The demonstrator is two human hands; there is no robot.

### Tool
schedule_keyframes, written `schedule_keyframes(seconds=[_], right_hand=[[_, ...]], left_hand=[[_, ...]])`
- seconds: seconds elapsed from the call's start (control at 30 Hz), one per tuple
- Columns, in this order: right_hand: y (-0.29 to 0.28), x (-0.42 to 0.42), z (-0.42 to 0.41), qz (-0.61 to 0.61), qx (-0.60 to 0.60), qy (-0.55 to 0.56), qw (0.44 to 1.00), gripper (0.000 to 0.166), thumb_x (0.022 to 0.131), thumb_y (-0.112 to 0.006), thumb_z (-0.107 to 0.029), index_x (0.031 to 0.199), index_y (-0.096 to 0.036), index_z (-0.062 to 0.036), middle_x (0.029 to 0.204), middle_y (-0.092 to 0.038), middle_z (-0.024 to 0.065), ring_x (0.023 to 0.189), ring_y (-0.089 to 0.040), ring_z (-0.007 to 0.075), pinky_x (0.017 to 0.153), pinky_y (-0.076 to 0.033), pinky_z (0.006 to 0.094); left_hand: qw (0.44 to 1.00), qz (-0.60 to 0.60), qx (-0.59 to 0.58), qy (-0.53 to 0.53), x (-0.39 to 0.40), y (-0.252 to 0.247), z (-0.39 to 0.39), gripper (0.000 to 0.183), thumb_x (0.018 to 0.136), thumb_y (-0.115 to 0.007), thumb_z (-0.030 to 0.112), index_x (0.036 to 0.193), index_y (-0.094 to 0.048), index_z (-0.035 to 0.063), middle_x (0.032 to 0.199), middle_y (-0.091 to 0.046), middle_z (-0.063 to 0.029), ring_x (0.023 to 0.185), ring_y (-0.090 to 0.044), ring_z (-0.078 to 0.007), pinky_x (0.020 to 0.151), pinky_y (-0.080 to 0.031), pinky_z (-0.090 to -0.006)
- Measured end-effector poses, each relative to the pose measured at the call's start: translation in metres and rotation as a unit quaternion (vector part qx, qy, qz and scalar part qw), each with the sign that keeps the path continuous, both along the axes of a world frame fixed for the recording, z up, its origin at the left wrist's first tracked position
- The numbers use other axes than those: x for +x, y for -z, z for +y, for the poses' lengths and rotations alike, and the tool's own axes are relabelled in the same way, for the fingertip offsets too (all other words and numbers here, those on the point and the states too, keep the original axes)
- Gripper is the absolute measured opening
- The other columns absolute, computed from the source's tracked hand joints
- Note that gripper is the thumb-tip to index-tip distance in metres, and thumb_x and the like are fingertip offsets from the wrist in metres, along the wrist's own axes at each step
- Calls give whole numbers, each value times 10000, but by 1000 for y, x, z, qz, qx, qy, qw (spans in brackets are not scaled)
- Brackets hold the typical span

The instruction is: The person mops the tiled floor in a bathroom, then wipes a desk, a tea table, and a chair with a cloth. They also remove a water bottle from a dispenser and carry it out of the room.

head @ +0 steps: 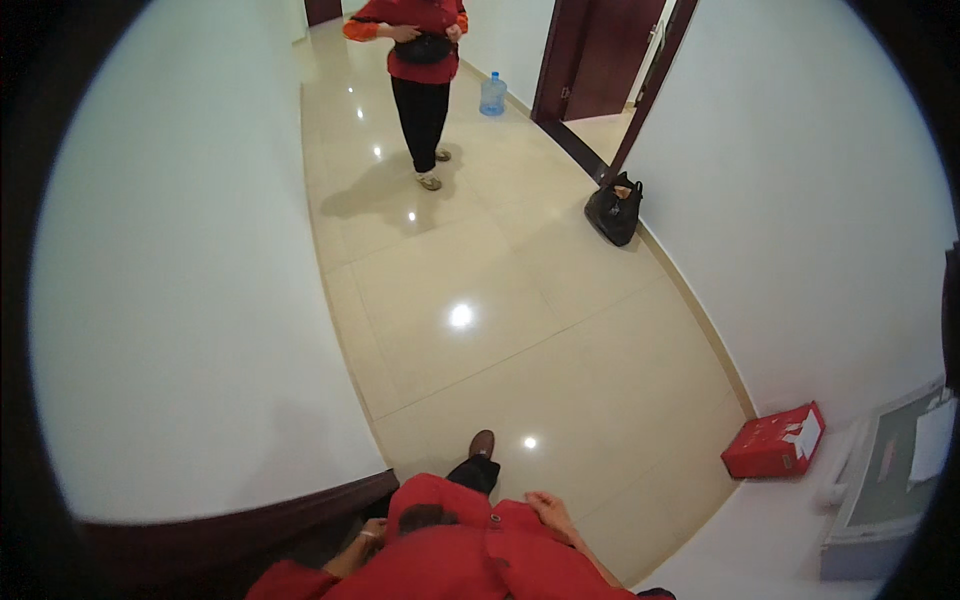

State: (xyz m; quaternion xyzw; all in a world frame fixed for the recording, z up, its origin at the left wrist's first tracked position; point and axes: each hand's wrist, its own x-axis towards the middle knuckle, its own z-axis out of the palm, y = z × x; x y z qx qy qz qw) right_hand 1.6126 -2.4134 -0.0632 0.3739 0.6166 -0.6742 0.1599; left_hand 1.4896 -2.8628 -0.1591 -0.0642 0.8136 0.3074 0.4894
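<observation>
My left hand (373, 531) hangs low at the left side of my red jacket (457, 544), close to a dark wooden door frame (300, 510). Its fingers are partly hidden by the cloth, so what they hold is unclear. On the other side, my right hand (551, 511) is beside the jacket's hem over the tiled floor. Its fingers look bent, and I cannot make out anything in them. One brown shoe (482, 445) of mine is forward on the glossy cream tiles (480, 360).
A person (424, 75) in red stands ahead in the corridor, hands at a black waist bag (424, 49). A blue water jug (493, 96) stands behind them. Along the right wall are an open doorway (577, 146), a black bag (616, 214) and a red box (776, 442).
</observation>
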Motion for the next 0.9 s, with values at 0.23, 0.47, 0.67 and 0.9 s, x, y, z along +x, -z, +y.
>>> schedule_keyframes(seconds=[0.23, 0.47, 0.67, 0.9], right_hand=[[-81, -99, 166, -44, 41, 193, 979, 287, 985, -609, -245, 1147, -650, -12, 945, -699, 112, 794, -677, 188, 674, -557, 308], [-18, -229, 294, 25, 148, 44, 988, 201, 951, -632, -177, 1040, -692, -7, 879, -716, 92, 746, -673, 159, 681, -555, 311], [-57, -424, 435, 108, 141, -22, 984, 183, 932, -621, -137, 1052, -679, -13, 779, -687, 46, 686, -634, 107, 639, -522, 272], [-125, -654, 546, 278, 186, -123, 934, 195, 932, -628, -111, 1099, -662, -15, 768, -654, 25, 695, -615, 85, 650, -501, 243]], left_hand=[[986, 63, 43, -150, -208, -64, 193, 264, 919, -624, 278, 986, -755, 58, 871, -744, -110, 852, -697, -189, 779, -551, -322], [915, 153, 274, 255, -390, -216, 392, 185, 888, -702, 263, 899, -737, 82, 998, -680, -63, 895, -672, -169, 792, -550, -325], [850, 291, 148, 413, -454, -314, 515, 198, 852, -686, 296, 882, -702, 100, 1178, -599, -90, 1082, -602, -290, 860, -523, -420], [830, 359, 221, 366, -572, -307, 607, 244, 858, -668, 329, 909, -710, 95, 1223, -588, -80, 1104, -581, -273, 894, -499, -402]])
